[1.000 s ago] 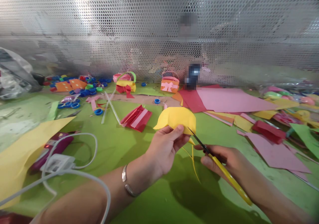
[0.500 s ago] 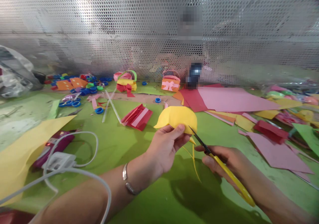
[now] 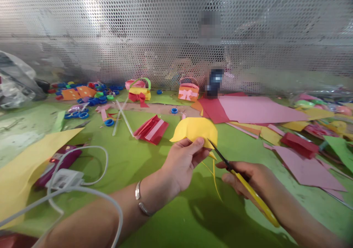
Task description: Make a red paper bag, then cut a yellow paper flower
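My left hand [image 3: 182,163] pinches the lower edge of a folded yellow paper piece [image 3: 195,130], held up above the green table [image 3: 132,159]. My right hand [image 3: 248,178] grips yellow-handled scissors [image 3: 242,183]; their dark blades touch the paper's right lower corner. Thin yellow paper strips [image 3: 213,176] hang down from the cut between the two hands. A silver bracelet [image 3: 140,200] sits on my left wrist.
A white cable and adapter [image 3: 66,178] lie at the left over a purple device [image 3: 59,163] and a large yellow sheet [image 3: 24,163]. Paper baskets [image 3: 139,91], blue rings [image 3: 82,110], a red folded piece [image 3: 151,128] and pink sheets [image 3: 256,110] spread toward the perforated metal wall.
Almost nothing has moved; both hands keep their grip, and the scissors stay at the paper's corner with only a slight shift.
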Motion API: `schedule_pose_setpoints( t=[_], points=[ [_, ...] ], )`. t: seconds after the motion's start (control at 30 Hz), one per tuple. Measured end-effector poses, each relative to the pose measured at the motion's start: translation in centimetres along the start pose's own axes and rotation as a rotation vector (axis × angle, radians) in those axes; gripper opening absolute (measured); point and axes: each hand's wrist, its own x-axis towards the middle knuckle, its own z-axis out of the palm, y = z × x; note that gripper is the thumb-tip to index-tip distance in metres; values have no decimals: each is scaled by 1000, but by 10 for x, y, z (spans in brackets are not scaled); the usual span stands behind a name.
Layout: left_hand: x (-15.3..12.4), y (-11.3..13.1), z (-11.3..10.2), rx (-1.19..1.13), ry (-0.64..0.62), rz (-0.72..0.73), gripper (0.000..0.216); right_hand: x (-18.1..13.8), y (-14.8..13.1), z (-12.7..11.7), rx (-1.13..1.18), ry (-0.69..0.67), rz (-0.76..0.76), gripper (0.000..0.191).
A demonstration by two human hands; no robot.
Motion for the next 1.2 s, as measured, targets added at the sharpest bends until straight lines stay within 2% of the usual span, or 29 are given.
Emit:
schedule_pose_setpoints(
  t=[0.2, 0.4, 0.63, 1.03, 1.2],
  points=[
    [-1, -2, 1, 36, -21, -5, 13, -3, -9, 0, -71, 96, -78, 40],
    [0, -3, -1, 25, -16, -16, 11, -3, -9, 1, -84, 66, -35, 42],
    [-2, -2, 0, 90, -23, -23, 14, -3, -5, 1, -160, 67, -54, 49],
    [-4, -1, 0, 128, -23, -45, 10, -3, -4, 3, -208, 135, -120, 42],
    [-5, -2, -1, 135, -40, -57, 9, -4, -5, 3, -203, 106, -106, 44]
  ],
)
